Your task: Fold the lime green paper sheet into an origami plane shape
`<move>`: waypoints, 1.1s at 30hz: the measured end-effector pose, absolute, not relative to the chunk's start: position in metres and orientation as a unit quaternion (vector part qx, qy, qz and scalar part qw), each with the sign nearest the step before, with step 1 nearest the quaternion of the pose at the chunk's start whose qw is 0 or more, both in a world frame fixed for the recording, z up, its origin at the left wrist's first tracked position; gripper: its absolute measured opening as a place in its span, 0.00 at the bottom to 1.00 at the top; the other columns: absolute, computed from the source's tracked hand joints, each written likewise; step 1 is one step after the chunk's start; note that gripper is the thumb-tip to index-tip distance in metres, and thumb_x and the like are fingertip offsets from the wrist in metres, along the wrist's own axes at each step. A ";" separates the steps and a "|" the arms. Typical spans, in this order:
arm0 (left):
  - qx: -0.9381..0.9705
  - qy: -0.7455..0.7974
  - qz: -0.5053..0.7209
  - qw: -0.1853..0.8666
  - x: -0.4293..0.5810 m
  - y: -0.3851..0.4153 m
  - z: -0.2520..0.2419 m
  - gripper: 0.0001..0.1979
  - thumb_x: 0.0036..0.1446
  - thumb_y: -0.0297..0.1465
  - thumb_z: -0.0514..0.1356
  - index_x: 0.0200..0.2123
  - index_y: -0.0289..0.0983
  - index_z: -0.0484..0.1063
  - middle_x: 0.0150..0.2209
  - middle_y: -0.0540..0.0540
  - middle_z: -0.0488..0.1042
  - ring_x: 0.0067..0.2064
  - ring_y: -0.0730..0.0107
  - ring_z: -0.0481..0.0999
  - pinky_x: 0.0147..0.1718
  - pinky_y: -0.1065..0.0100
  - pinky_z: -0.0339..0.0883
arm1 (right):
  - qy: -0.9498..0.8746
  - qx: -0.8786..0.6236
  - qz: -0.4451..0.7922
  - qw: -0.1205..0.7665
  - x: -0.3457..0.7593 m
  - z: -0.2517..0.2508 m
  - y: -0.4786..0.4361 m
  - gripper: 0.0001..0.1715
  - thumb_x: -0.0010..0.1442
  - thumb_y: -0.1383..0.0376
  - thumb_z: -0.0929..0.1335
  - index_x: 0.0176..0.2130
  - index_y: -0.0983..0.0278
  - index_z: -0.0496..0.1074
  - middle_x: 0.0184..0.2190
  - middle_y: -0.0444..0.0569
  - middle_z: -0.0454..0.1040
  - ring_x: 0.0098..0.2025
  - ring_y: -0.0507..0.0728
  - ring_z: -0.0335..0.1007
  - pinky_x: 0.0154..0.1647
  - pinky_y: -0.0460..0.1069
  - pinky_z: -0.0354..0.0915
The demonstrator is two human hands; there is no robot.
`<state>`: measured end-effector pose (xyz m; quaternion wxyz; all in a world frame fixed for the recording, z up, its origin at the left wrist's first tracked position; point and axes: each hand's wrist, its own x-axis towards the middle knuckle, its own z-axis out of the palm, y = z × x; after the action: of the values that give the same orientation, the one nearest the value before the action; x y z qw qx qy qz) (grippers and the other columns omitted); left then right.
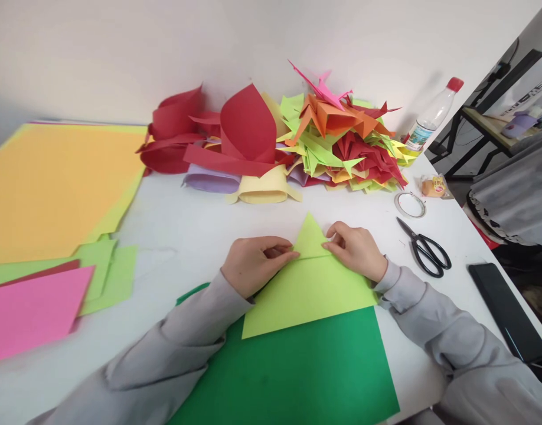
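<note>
A light green sheet of paper [306,295] with a pointed top lies partly over a dark green sheet [289,372]. A crease or folded edge runs across it just below the tip. My left hand [260,262] pinches the left end of that edge between thumb and fingers. At the right end, my right hand [355,248] pinches the same paper, its fingers curled. The tip of the paper stands between both hands, pointing away from me.
Folded paper shapes [342,141] and red paper hats [248,124] are heaped along the wall. Black-handled scissors [425,248], a tape roll [410,205], a phone [505,310] and a bottle [433,118] are on the right. Orange sheets [62,189] and pink paper [36,313] lie left.
</note>
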<state>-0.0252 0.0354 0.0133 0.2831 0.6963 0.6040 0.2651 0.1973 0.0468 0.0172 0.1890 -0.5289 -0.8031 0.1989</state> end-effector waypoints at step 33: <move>0.733 0.583 0.241 0.255 -0.025 0.040 0.012 0.09 0.47 0.39 0.62 0.29 0.42 0.79 0.24 0.53 0.79 0.25 0.70 0.75 0.31 0.70 0.68 | -0.753 -0.530 0.315 0.230 0.207 0.016 0.061 0.18 0.46 0.64 0.76 0.32 0.63 0.65 0.21 0.35 0.65 0.22 0.48 0.61 0.26 0.44 0.54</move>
<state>-0.0247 0.0395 0.0123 0.2547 0.7327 0.5834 0.2406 0.2067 0.0608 0.0158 0.2297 -0.5297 -0.7533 0.3150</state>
